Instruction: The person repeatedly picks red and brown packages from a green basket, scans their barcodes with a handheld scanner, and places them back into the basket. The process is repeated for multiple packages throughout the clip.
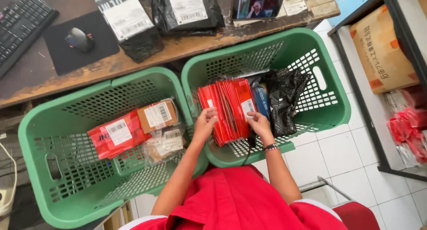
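**K:** Two green perforated plastic laundry baskets are sitting side by side under the worn wooden desk [133,61]: left basket [40,141], right basket [331,109]. Both hands are working in the right one.

**M:** What are they on?

**K:** Stack of flat red plastic mailer packets [229,107], standing on edge against the right basket's inner left wall. Long axis is running away from the person, toward the desk, tilted slightly.

**M:** Hand positions?

**K:** Left hand [205,123] is gripping the stack's near-left edge, fingers curled over the top, thumb side hidden. Right hand [259,124] is touching the near-right corner, fingertips pinching at the outer packet by its white label. Stack is lying directly between the two hands, just ahead of both; neither is clearly nearer.

**M:** Look of the packets?

**K:** Glossy red film, thin, several pressed together like files, white barcode labels showing. Exact count, can't tell.

**M:** Neighbours?

**K:** Blue packet [261,101] is touching the stack's right side, then a crumpled black plastic bag [287,96] beyond that. Left basket is holding a red labelled parcel [116,134], a brown cardboard box [156,115] and a clear-wrapped parcel [165,143], well apart from both hands.

**M:** Desk?

**K:** Black mailer bags [187,9], a phone [257,6], a dark mouse [79,38].
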